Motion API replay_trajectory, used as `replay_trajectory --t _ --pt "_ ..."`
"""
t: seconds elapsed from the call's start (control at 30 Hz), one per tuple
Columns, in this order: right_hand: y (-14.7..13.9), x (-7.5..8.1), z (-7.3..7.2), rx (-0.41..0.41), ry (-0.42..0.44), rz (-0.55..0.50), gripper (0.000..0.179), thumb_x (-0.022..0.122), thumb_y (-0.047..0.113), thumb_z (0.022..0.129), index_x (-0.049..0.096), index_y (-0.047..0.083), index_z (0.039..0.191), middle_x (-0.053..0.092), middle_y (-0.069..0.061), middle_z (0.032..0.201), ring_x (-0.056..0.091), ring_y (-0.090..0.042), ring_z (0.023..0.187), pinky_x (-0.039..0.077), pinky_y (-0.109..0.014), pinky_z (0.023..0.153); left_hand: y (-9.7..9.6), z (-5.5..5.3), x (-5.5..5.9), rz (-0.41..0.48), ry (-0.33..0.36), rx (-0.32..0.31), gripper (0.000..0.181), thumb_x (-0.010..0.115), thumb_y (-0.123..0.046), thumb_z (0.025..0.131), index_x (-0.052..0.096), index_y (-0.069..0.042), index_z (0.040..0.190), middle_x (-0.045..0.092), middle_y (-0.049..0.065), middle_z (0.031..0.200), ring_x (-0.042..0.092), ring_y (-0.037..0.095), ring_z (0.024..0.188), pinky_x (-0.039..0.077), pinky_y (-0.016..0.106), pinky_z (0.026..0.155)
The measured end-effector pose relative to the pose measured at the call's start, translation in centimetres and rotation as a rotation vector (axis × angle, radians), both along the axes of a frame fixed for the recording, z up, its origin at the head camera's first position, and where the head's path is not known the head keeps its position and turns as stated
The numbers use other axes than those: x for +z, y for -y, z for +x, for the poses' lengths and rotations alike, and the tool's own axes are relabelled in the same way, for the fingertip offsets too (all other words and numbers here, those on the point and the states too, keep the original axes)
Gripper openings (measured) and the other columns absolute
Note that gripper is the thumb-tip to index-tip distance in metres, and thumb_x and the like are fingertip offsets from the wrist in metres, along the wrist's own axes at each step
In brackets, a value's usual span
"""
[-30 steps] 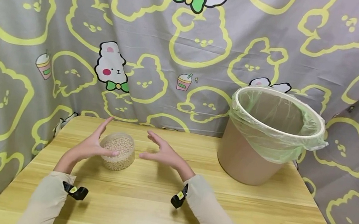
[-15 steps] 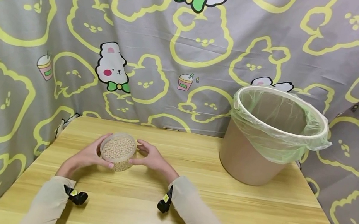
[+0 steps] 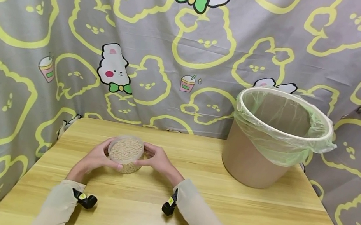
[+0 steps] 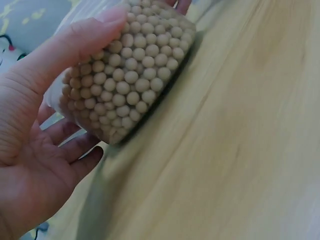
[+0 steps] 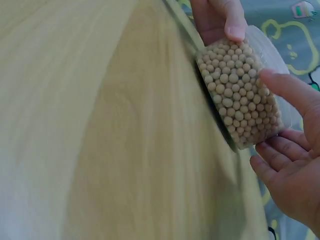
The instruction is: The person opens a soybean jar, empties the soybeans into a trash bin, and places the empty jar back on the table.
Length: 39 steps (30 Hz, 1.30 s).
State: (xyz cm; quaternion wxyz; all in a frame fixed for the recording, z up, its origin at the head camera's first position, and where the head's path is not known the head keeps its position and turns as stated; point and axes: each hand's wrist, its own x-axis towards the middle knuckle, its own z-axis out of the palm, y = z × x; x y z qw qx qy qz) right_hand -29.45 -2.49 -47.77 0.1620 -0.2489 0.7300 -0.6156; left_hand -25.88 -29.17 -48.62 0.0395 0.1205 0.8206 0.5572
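Both hands hold a clear round plastic tub (image 3: pixel 126 151) full of small round beige beans, at the left part of the wooden table. My left hand (image 3: pixel 95 157) grips its left side, thumb across the front and the other fingers round the back. From the right, my right hand (image 3: pixel 160 163) grips the opposite side in much the same way. In the left wrist view the beans (image 4: pixel 130 70) show through the wall, with a dark shadow along the tub's base. The right wrist view has the tub (image 5: pixel 237 92) upright between the two hands, close over the tabletop.
A large brownish bin (image 3: pixel 251 155) lined with a thin green bag (image 3: pixel 278 145) stands at the table's back right. Behind the wooden table (image 3: pixel 157 211) hangs a grey patterned curtain (image 3: pixel 163 39). Each wrist wears a small black camera (image 3: pixel 86 200).
My right hand has come in from the right and my left hand has closed in, so both now grip the tub. The tub has shifted slightly to the right with them.
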Motion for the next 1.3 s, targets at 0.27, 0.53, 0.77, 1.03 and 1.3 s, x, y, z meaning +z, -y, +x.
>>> replay_trajectory --t 0.27,0.53,0.77,1.03,1.3 --pt "-4.8 1.8 -1.3 -0.024 -0.044 -0.124 0.076 0.084 0.004 0.082 0.051 0.010 0.150 0.053 -0.009 0.153 0.050 -0.028 0.142 0.042 -0.040 0.117 -5.2 -1.3 2.7 0.106 -0.064 -0.009 0.107 0.093 -0.007 0.069 0.036 -0.021 0.158 0.046 0.012 0.153 0.050 0.025 0.135 0.044 0.031 0.109" --pt "-10.9 6.1 -1.3 -0.102 -0.064 -0.178 0.078 0.085 0.005 0.081 0.049 0.007 0.151 0.053 -0.016 0.152 0.050 -0.031 0.141 0.041 -0.042 0.117 -11.8 -3.0 6.3 0.241 -0.143 -0.042 0.103 0.090 -0.003 0.072 0.037 -0.025 0.158 0.042 0.011 0.153 0.044 0.031 0.139 0.038 0.046 0.116" --pt "-15.7 8.8 -0.9 -0.132 -0.109 -0.223 0.074 0.081 -0.006 0.080 0.051 -0.001 0.148 0.056 -0.024 0.146 0.059 -0.027 0.132 0.050 -0.037 0.108 -16.9 -3.9 8.5 0.314 -0.183 -0.143 0.104 0.090 -0.005 0.073 0.034 -0.028 0.159 0.036 0.009 0.154 0.042 0.030 0.138 0.043 0.042 0.111" --pt "-18.5 10.4 -0.1 -0.189 -0.118 -0.184 0.073 0.084 -0.001 0.079 0.054 0.004 0.146 0.059 -0.020 0.144 0.063 -0.023 0.127 0.054 -0.035 0.103 -20.3 -3.8 9.7 0.284 -0.194 -0.169 0.127 0.097 -0.006 0.064 0.019 -0.030 0.161 0.033 0.004 0.160 0.039 0.026 0.143 0.036 0.051 0.118" --pt "-19.6 11.1 0.1 -0.174 -0.116 -0.155 0.075 0.085 0.004 0.080 0.054 0.009 0.147 0.060 -0.015 0.145 0.062 -0.022 0.129 0.053 -0.029 0.104 -21.7 -3.9 9.4 0.225 -0.323 -0.106 0.118 0.100 -0.010 0.058 0.035 -0.026 0.155 0.049 0.001 0.148 0.050 0.022 0.134 0.042 0.050 0.114"
